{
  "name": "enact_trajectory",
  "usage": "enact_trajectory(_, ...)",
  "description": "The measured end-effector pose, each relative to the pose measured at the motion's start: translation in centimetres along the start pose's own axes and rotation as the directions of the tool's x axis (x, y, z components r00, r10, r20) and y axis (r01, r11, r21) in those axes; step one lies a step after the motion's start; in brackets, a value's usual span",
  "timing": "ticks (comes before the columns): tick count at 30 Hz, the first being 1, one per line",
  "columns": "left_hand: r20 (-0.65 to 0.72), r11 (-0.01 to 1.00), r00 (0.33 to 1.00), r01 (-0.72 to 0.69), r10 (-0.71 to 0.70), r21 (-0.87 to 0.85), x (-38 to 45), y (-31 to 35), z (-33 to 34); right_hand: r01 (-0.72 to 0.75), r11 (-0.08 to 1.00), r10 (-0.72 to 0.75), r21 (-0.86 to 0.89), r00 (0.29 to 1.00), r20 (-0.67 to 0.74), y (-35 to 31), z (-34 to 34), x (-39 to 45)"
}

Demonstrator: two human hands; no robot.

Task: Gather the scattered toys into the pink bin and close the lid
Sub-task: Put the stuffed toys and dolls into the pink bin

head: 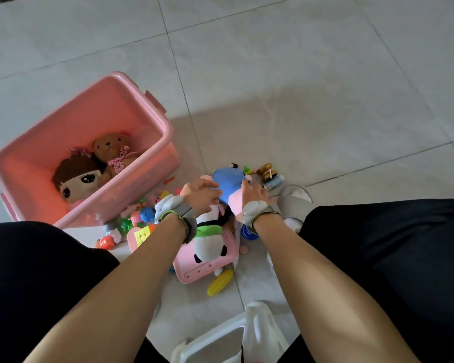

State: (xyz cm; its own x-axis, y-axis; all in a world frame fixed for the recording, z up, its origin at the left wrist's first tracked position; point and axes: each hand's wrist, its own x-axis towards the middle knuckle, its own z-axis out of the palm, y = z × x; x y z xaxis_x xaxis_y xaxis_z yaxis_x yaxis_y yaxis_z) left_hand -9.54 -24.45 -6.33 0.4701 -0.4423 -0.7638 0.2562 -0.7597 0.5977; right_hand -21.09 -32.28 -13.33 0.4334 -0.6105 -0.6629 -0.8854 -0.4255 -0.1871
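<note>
both hands meet on one toy: the left hand (200, 191) curls its fingers over the near side of a blue and pink plush toy (228, 185), and the right hand (251, 193) grips the same plush from the other side, so the toy is clamped between them just above the toy pile on the tiled floor (299, 74). each wrist wears a grey band with a pale sensor block. the pink bin (95, 121) stands open to the left of the hands, tilted in the wide-angle view, and already holds a brown teddy bear (114, 148) with a spotted bow and a big-eyed doll head (79, 179) lying beside it. between the bin and the hands lies a scatter of small plastic toys, among them a rubik's cube (142, 233), a blue ball-like figure (147, 214) and an orange fish (106, 242). nearer the person, a panda plush (210, 243) with a green cap rests on what looks like the pink lid (194, 271), flat on the floor, with a yellow corn toy (220, 282) just beside its edge. past the plush sit a wooden yo-yo (265, 171) and a small blue tube (275, 181). a grey slipper (295, 203) shows by the right wrist, and a white stool (215, 344) stands at the bottom edge.
</note>
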Motion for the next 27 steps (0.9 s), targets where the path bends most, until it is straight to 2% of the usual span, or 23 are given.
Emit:
enact_trajectory(3, 0.035, 1.0, 0.999, 0.02, -0.019, -0.019, 0.4, -0.2, 0.2, -0.04, 0.997, 0.042, 0.069, 0.999, -0.017, 0.1, -0.1, 0.1)
enact_trajectory(8, 0.001, 1.0, 1.0, 0.02, -0.02, 0.012, 1.2, -0.5, -0.5, 0.011, 0.991, 0.006, 0.132, 0.992, -0.126, 1.0, -1.5, -1.3)
enact_trajectory(10, -0.047, 0.997, 0.998, -0.036, 0.039, 0.072, 1.6, -0.5, -0.9, 0.032, 0.965, 0.0, 0.261, 0.992, -0.125, 1.0, -2.6, -2.0)
enact_trajectory(12, -0.148, 0.95, 0.966, -0.17, 0.213, 0.264, 0.8, -0.4, -1.3, 0.061, 0.902, -0.004, 0.427, 0.991, -0.134, 1.1, -4.1, -3.2)
enact_trajectory(14, -0.131, 0.781, 0.876, -0.335, 0.464, 0.527, -0.4, -0.5, -2.0, 0.082, 0.806, 0.001, 0.586, 0.99, -0.14, 1.1, -5.5, -4.6)
enact_trajectory(17, 0.057, 0.515, 0.715, -0.553, 0.697, 0.655, -1.9, -1.2, -3.3, 0.104, 0.755, -0.016, 0.647, 0.99, -0.14, 1.1, -6.7, -6.6)
enact_trajectory(19, 0.192, 0.321, 0.644, -0.589, 0.74, 0.742, -2.5, -1.6, -4.3, 0.107, 0.764, -0.027, 0.636, 0.991, -0.134, 0.6, -7.5, -8.1)
enact_trajectory(21, 0.309, 0.164, 0.656, -0.556, 0.688, 0.815, -2.6, -1.4, -4.9, 0.083, 0.752, -0.038, 0.654, 0.996, -0.083, 0.0, -8.3, -9.1)
enact_trajectory(23, 0.326, 0.085, 0.653, -0.515, 0.684, 0.853, -3.4, -1.2, -5.8, 0.093, 0.734, -0.079, 0.673, 0.996, -0.052, -0.6, -8.9, -10.1)
enact_trajectory(27, 0.324, 0.003, 0.537, -0.52, 0.779, 0.854, -5.4, -1.8, -7.7, 0.152, 0.726, -0.182, 0.67, 0.983, -0.026, -2.5, -9.6, -11.7)
